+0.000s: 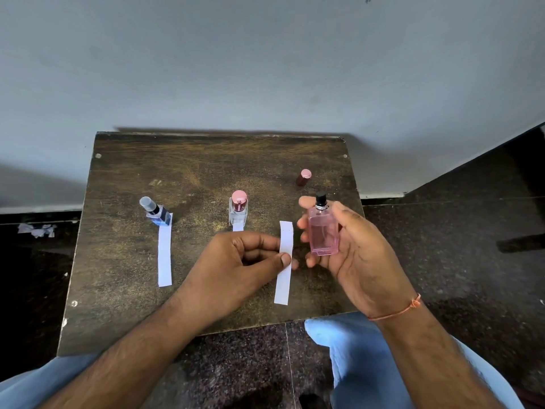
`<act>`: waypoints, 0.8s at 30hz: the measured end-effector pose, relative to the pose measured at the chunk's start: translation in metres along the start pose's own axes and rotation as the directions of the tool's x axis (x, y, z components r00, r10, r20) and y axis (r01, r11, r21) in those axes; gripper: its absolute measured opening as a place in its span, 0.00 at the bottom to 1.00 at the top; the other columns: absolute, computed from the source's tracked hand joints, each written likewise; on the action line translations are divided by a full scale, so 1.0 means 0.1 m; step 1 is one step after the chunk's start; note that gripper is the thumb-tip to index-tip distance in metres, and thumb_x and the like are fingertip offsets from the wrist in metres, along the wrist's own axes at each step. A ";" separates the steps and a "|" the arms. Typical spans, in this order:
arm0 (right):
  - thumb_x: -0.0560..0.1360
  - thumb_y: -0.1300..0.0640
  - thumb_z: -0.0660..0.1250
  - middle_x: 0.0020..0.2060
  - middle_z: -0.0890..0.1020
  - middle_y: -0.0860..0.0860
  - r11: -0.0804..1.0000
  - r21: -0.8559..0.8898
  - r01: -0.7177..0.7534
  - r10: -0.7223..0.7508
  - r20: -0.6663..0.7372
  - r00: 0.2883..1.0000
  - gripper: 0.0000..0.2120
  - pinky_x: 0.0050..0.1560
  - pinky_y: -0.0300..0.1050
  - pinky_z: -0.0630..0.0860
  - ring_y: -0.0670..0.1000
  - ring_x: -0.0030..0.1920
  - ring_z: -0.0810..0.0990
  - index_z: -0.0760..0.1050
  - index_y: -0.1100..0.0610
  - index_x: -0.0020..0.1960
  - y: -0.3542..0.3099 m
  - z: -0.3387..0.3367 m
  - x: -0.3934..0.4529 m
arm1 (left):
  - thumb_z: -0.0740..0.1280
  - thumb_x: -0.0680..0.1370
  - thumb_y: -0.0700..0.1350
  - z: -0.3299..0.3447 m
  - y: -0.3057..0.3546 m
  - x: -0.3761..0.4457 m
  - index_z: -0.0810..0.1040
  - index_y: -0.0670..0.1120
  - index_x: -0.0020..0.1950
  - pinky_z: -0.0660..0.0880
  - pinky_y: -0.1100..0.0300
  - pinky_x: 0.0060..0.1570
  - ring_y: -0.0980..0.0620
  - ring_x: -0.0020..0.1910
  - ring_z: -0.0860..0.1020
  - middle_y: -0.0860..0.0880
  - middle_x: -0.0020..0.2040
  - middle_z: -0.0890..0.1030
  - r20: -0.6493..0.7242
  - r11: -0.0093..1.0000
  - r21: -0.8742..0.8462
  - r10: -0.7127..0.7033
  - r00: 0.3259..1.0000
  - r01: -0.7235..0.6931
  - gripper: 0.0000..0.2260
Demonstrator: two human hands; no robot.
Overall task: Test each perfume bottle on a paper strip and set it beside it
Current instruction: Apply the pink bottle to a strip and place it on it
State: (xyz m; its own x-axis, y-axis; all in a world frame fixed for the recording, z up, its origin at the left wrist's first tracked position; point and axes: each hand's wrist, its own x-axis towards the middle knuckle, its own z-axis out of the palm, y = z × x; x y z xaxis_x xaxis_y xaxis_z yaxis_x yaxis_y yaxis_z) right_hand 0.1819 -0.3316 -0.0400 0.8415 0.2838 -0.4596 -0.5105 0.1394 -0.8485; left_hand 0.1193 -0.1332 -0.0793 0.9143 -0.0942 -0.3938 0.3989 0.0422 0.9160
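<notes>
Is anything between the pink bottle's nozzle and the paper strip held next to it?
Nothing visible. The right hand holds the pink bottle uncapped, its cap standing behind on the table. The left hand pinches the paper strip just beside it, with open air between.

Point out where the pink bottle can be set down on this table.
Bare wood lies between the pink cap and the held strip, and along the table's far edge. The near middle is crowded by the left hand; the right hand holds the pink bottle.
</notes>
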 end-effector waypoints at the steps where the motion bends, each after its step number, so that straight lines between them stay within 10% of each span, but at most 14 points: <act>1: 0.82 0.47 0.65 0.53 0.86 0.59 1.000 0.005 -0.001 0.001 -0.011 1.000 0.22 0.42 0.51 0.79 0.55 0.51 0.80 0.82 0.60 0.69 0.00 0.00 0.00 | 0.76 0.80 0.40 0.00 0.00 0.00 0.91 0.49 0.52 0.85 0.47 0.60 0.48 0.51 0.90 0.50 0.49 0.92 -0.002 1.000 0.003 0.006 1.000 -0.006 0.05; 12: 0.66 0.50 0.79 0.47 0.84 0.53 0.997 -0.079 0.013 -0.016 -0.035 0.999 0.29 0.38 0.54 0.86 0.50 0.46 0.83 0.85 0.57 0.65 0.04 0.01 0.02 | 0.77 0.80 0.41 -0.01 -0.01 0.01 0.90 0.49 0.53 0.83 0.58 0.52 0.51 0.48 0.90 0.49 0.48 0.92 -0.008 1.000 -0.004 0.016 1.000 -0.016 0.05; 17: 0.68 0.51 0.78 0.41 0.83 0.48 0.990 -0.134 0.040 -0.048 -0.057 0.997 0.22 0.27 0.41 0.69 0.49 0.34 0.70 0.83 0.59 0.59 0.05 0.03 0.02 | 0.76 0.80 0.41 -0.01 0.00 0.01 0.90 0.49 0.54 0.84 0.49 0.58 0.46 0.52 0.90 0.49 0.50 0.92 0.003 1.000 -0.024 0.005 1.000 -0.005 0.05; 24: 0.71 0.48 0.76 0.38 0.81 0.50 0.973 -0.231 0.008 -0.027 -0.079 0.996 0.20 0.26 0.45 0.78 0.54 0.36 0.83 0.84 0.51 0.62 0.04 0.02 0.00 | 0.75 0.80 0.38 -0.01 0.04 0.01 0.90 0.44 0.54 0.84 0.63 0.47 0.50 0.49 0.89 0.46 0.49 0.92 0.004 0.995 -0.102 -0.018 1.000 0.018 0.05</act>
State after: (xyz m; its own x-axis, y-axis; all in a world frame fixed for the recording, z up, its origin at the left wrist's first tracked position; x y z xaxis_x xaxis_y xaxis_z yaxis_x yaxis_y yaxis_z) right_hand 0.1794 -0.3289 -0.0424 0.8664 0.2039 -0.4559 -0.4491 -0.0813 -0.8898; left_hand 0.1213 -0.1325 -0.0762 0.9069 -0.0989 -0.4096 0.4202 0.1421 0.8962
